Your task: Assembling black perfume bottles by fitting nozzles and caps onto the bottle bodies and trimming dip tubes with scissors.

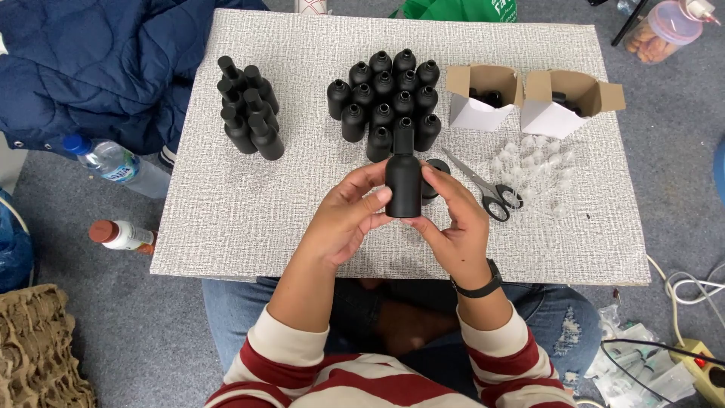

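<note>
- Left hand [343,219] and right hand [453,227] both grasp one matte black bottle [403,181], upright, lifted just in front of the standing cluster of black bottles [385,98].
- Risk: smooth bottle held by fingertips only; a slip drops it into the cluster and topples neighbours.
- Scissors [483,189] lie just right of the held bottle; right wrist could catch the handles.
- Small dark cap [436,168] behind the held bottle, possibly loose; partly hidden.
- Clear small parts [532,170] right of the scissors scatter easily if brushed.
</note>
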